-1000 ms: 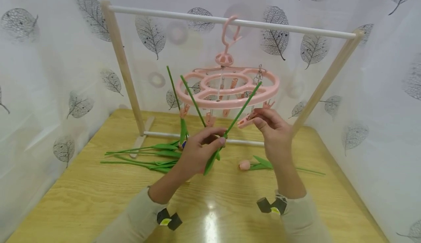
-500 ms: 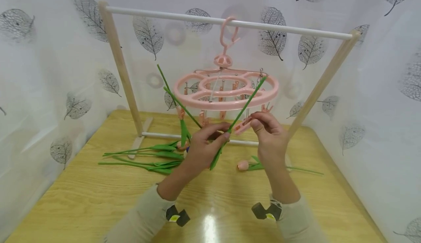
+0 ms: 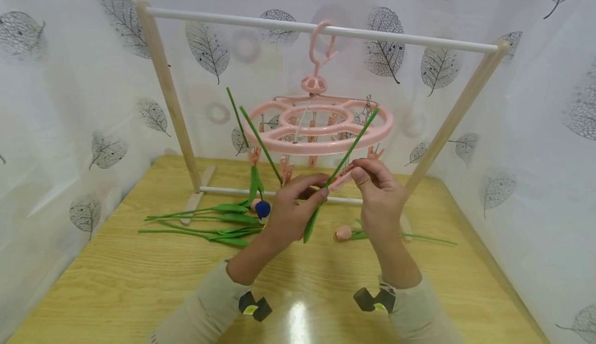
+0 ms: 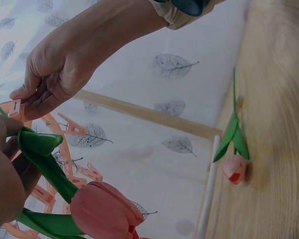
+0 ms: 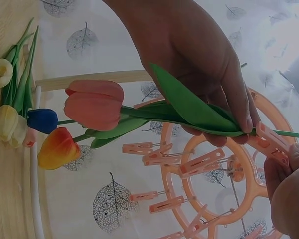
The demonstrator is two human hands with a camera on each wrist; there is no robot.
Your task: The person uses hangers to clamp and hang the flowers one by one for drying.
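Pink tulip (image 5: 93, 104) sits gripped by left hand (image 3: 294, 208), clothespin (image 5: 273, 141) by right hand (image 3: 384, 199).

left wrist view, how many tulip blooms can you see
2: the larger-looking pink bloom near the bottom edge, beside the left hand, and the smaller-looking pink bloom on the table at right. More may be hidden behind the left hand.

One hanger (image 3: 311, 148), two hands (image 3: 297, 208) (image 3: 383, 195)
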